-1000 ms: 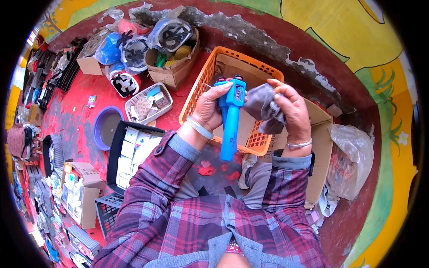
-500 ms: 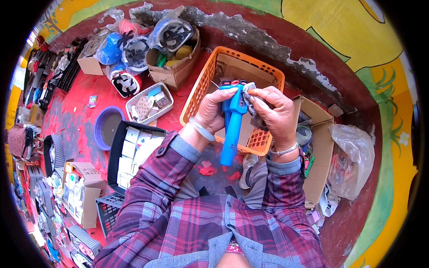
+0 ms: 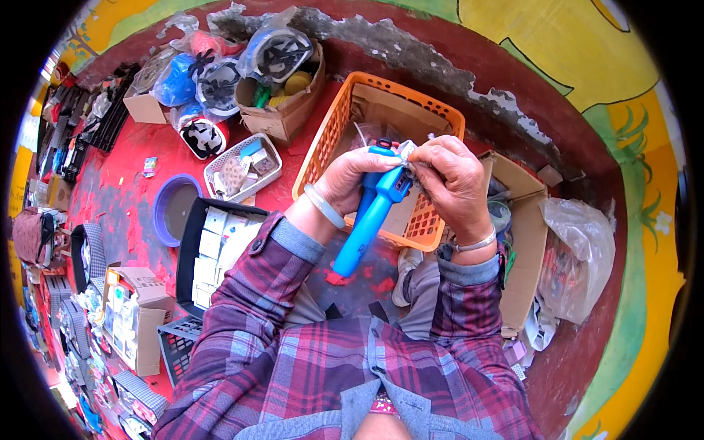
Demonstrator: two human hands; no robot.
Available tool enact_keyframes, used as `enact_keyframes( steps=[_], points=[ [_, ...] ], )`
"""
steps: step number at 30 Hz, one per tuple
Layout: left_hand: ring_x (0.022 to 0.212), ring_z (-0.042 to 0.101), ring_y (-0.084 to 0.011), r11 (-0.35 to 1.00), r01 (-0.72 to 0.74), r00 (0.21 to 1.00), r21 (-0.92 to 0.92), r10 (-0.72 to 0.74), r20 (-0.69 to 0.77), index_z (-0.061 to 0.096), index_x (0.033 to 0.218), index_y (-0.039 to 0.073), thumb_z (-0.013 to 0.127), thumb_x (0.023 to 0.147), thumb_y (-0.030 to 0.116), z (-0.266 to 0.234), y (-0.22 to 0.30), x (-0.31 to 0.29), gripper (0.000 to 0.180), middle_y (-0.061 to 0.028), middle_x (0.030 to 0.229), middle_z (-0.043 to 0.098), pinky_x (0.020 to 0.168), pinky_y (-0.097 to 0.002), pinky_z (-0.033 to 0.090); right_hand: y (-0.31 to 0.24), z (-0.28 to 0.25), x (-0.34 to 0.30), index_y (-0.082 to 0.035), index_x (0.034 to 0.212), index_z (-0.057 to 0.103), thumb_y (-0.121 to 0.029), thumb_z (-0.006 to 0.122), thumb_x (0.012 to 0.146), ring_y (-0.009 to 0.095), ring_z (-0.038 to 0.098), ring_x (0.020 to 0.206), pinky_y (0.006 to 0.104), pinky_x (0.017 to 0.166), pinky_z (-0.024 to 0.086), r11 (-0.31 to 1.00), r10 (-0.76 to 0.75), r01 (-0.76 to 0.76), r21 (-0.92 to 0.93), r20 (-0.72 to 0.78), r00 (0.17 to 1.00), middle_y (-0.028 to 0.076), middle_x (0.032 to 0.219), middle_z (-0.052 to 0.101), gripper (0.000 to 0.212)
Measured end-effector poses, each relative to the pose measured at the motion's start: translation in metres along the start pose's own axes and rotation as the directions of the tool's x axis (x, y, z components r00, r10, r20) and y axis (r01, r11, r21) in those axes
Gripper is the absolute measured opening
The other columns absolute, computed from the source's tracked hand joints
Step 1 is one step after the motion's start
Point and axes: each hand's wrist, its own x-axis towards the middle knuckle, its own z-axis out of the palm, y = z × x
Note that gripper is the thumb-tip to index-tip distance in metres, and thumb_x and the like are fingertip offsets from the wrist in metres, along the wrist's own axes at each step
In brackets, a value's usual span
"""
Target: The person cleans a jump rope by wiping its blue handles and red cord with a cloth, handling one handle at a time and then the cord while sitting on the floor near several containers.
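Observation:
My left hand (image 3: 339,182) is closed round the upper part of a blue plastic handheld device (image 3: 364,229) with a long tube-shaped handle. The handle slants down toward my lap, and its exact kind is unclear. A second blue part and some red and black bits show at its upper end. My right hand (image 3: 456,183) pinches a crumpled grey-white cloth (image 3: 405,151) against the device's top, its fingertips close to my left thumb. Both hands are held over an orange plastic basket (image 3: 323,143), which has cardboard inside.
Right of the basket stands an open cardboard box (image 3: 529,249), with a clear plastic bag (image 3: 581,257) beside it. On the left are a purple basin (image 3: 158,213), a white basket (image 3: 233,192) and a black case (image 3: 185,257) of white boxes. Bagged helmets (image 3: 282,55) lie behind.
The blue device has tilted, its handle end swinging to the left. My right hand has shifted slightly with the cloth, which is now more bunched at the device's top.

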Motion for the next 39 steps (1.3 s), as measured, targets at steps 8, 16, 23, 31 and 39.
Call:
enact_keyframes(
  steps=[8, 16, 23, 31, 39],
  points=[
    [0.080, 0.063, -0.0175, 0.982, 0.082, 0.996, -0.172, -0.077, 0.035, 0.058, 0.103, -0.001, 0.067, 0.077, 0.013, -0.003, 0.001, -0.001, 0.031, -0.0081, 0.089, 0.064, 0.078, -0.0298, 0.052, 0.000, 0.001, -0.001, -0.006, 0.084, 0.066, -0.002, 0.068, 0.072, 0.025, 0.059, 0.075, 0.0322, 0.064, 0.049, 0.996, -0.017, 0.016, -0.087, -0.011, 1.000, 0.008, 0.078, 0.060, 0.013],
    [0.091, 0.062, -0.0202, 0.951, -0.273, 0.961, -0.144, 0.265, -0.072, 0.054, 0.107, 0.005, 0.068, 0.078, 0.010, -0.003, 0.005, 0.002, 0.032, -0.0081, 0.099, 0.062, 0.086, -0.0342, 0.049, -0.013, 0.020, -0.003, -0.004, 0.083, 0.064, -0.004, 0.063, 0.074, 0.025, 0.060, 0.073, 0.0326, 0.062, 0.048, 0.989, 0.141, -0.141, -0.041, -0.013, 0.990, 0.010, 0.077, 0.060, 0.009],
    [0.087, 0.063, -0.0208, 0.944, -0.304, 0.949, -0.133, 0.287, -0.127, 0.055, 0.108, 0.006, 0.068, 0.079, 0.012, -0.007, 0.000, 0.004, 0.033, -0.0081, 0.096, 0.063, 0.084, -0.0357, 0.050, 0.004, 0.025, -0.005, 0.001, 0.086, 0.064, -0.005, 0.063, 0.078, 0.014, 0.058, 0.071, 0.0248, 0.063, 0.045, 0.873, 0.334, -0.331, 0.359, 0.056, 0.941, 0.007, 0.077, 0.060, 0.010],
    [0.092, 0.062, -0.0290, 0.889, -0.413, 0.910, -0.200, 0.390, -0.142, 0.055, 0.113, 0.002, 0.066, 0.080, 0.015, -0.015, 0.013, 0.005, 0.037, -0.0179, 0.101, 0.062, 0.080, -0.0427, 0.052, 0.038, -0.003, -0.013, -0.003, 0.106, 0.052, -0.011, 0.050, 0.092, 0.015, 0.063, 0.082, 0.0273, 0.071, 0.052, 0.137, 0.559, -0.473, 0.871, 0.326, 0.763, 0.008, 0.094, 0.062, 0.016],
    [0.076, 0.064, -0.0183, 0.845, -0.529, 0.806, 0.080, 0.529, -0.266, 0.058, 0.103, 0.003, 0.069, 0.077, 0.006, -0.005, 0.010, 0.004, 0.028, -0.0079, 0.089, 0.064, 0.070, -0.0298, 0.053, 0.016, 0.019, -0.013, -0.006, 0.104, 0.056, -0.016, 0.056, 0.091, 0.007, 0.054, 0.084, 0.0217, 0.075, 0.046, 0.252, 0.479, -0.638, 0.727, 0.479, 0.735, 0.000, 0.093, 0.057, 0.016]
  ],
)
